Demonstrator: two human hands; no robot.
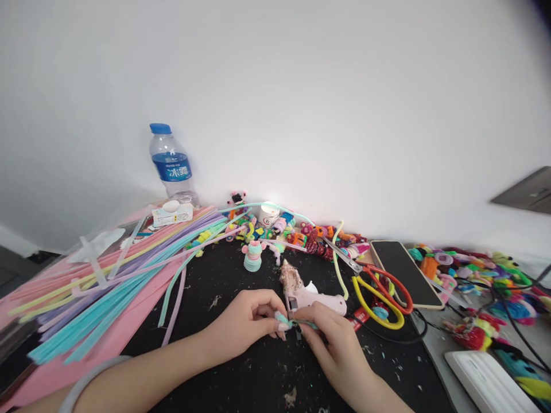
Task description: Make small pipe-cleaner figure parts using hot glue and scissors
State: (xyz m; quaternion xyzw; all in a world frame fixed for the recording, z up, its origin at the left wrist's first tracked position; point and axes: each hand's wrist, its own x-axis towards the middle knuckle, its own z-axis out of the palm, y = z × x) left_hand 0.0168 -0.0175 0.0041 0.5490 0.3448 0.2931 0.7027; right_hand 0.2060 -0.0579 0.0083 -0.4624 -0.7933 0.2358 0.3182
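Note:
Between my two hands is a short light-teal pipe cleaner. My left hand pinches one end with thumb and fingers, and my right hand pinches the other part close by. Part of the piece is hidden by my fingertips. Just beyond them lies a pale pink hot glue gun, its nozzle end crusted and brownish. A small teal and pink pipe-cleaner figure stands upright on the black mat, beyond my left hand.
Scissors with red and yellow handles and a phone lie to the right. Long pastel pipe cleaners spread on the left, near a water bottle. Colourful figures line the wall. A white box-like device sits front right.

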